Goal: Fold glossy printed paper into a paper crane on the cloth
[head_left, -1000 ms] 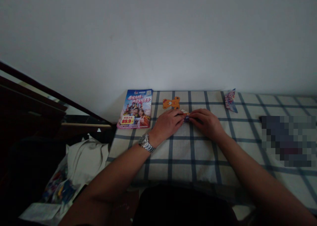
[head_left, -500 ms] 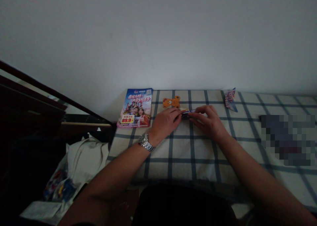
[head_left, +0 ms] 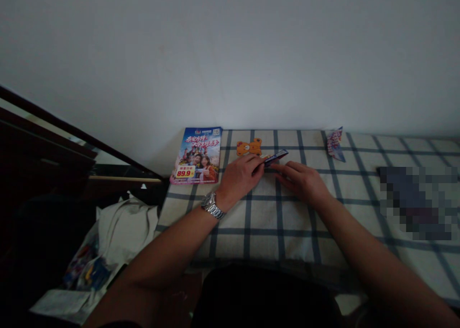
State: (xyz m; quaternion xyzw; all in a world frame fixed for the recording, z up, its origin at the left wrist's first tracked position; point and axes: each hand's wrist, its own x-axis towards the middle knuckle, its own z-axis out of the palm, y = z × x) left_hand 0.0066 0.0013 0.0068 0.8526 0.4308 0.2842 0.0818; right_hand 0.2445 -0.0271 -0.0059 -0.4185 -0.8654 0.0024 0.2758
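Observation:
My left hand is shut on a folded strip of dark blue printed paper, pinching its lower end between the fingers. The strip points up and to the right. My right hand rests open on the checked cloth, its fingertips just below the strip and apparently not touching it. An orange bear-shaped cutout lies above my left hand, and a silver wristwatch circles my left wrist.
A glossy brochure lies at the cloth's far left corner, and a folded printed paper stands at the far edge. A pixelated patch covers something on the right. A white bag sits below the left edge.
My right hand has drawn back and let go of the paper strip. The strip now sits in my left hand alone, tilted up to the right.

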